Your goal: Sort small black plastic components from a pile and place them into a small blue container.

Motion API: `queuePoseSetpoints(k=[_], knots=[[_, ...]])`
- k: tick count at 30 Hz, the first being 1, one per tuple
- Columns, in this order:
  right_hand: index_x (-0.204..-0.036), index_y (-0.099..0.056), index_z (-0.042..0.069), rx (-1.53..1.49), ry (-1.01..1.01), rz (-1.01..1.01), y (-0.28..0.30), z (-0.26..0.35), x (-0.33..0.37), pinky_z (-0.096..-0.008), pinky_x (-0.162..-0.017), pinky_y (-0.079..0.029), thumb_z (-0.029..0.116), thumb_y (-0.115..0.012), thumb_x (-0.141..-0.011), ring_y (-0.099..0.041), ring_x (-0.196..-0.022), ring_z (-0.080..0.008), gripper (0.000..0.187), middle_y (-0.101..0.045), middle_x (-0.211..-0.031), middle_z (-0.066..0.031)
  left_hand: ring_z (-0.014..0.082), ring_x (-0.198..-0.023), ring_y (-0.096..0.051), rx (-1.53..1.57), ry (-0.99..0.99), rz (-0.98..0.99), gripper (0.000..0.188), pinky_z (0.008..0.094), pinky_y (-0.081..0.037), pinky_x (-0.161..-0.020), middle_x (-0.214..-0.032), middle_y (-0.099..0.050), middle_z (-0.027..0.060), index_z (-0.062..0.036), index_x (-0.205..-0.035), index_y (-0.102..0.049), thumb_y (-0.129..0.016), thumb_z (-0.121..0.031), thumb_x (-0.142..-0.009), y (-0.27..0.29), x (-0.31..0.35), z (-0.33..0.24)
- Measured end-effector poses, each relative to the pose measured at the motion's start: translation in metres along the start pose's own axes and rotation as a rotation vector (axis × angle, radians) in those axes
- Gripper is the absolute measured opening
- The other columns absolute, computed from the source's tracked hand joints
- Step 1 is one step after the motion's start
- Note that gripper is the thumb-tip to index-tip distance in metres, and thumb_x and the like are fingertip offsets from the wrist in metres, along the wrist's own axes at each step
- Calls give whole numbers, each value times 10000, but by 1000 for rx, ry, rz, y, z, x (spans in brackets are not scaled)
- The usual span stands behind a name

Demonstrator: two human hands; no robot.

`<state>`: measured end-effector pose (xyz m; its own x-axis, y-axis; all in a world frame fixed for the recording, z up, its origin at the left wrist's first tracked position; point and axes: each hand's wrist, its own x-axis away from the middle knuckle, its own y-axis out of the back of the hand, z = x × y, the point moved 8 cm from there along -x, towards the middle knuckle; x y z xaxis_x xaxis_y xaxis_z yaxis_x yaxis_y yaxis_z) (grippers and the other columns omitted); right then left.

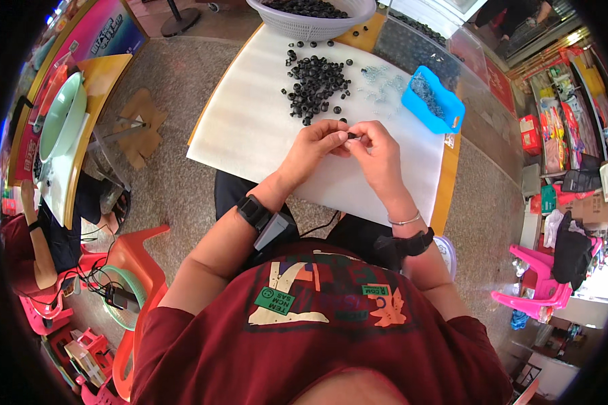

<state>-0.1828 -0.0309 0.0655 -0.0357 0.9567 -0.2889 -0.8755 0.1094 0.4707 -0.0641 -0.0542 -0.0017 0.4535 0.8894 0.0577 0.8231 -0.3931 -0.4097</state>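
Observation:
Over the near part of the white board (243,128), my two hands meet at the fingertips. A small black round part (351,136) shows between them. My left hand (315,146) is closed, pinching the part between thumb and fingers. My right hand (380,152) is closed in a pinch against its other side; whatever else its fingers hold is too small to make out. Just beyond my hands lies a loose pile of small black round parts (317,84). To its right, tiny clear pieces (382,79) are scattered, and more fill a blue plastic basket (454,120).
A lavender colander (311,28) full of black parts stands at the far edge, beside a clear plastic bin (412,50). On the left, another person (37,250) sits by a table holding a green basin (64,118). Plastic stools (138,256) stand at the left.

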Motion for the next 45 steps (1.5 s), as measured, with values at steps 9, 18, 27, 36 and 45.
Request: queuePoseSetpoints(k=[9,18,27,36,45], knots=[[-1034,-641,35,-88,31,-93,2,9,11,-274,-695,-520,-27,-619,-826,-629,-789,-158,218,-623,-984,-85,151,-847,-642,306,17,37,230,286,-532,-784,-995,-662,105,19,-1140,-576,-473,-123,-992,4,4,-4],[-947,-662,35,92,74,-117,-5,7,14,-282,-675,-515,29,-632,-832,-628,-771,-175,119,-575,-892,-78,142,-877,-629,200,16,83,246,282,-531,-796,-1012,-629,77,22,-1189,-537,-458,-116,-1001,-2,1,5],[-914,-646,36,57,36,-189,22,-17,15,-307,-624,-490,12,-642,-814,-615,-731,-194,104,-584,-864,-75,160,-832,-633,230,21,38,207,282,-537,-759,-991,-648,109,19,-1151,-548,-510,-86,-976,1,3,-1],[-882,-656,30,467,112,-319,62,-70,-30,-403,-664,-477,70,-622,-827,-599,-746,-313,76,-602,-817,-136,138,-794,-619,248,20,73,201,280,-530,-711,-981,-645,105,-9,-1126,-584,-547,-123,-965,3,2,0],[-862,-633,42,295,-26,-255,48,-83,-32,-335,-630,-491,24,-645,-806,-617,-698,-235,60,-627,-805,-107,127,-758,-606,339,9,47,225,251,-515,-706,-962,-643,93,-5,-1139,-577,-521,-151,-979,8,2,-3]])
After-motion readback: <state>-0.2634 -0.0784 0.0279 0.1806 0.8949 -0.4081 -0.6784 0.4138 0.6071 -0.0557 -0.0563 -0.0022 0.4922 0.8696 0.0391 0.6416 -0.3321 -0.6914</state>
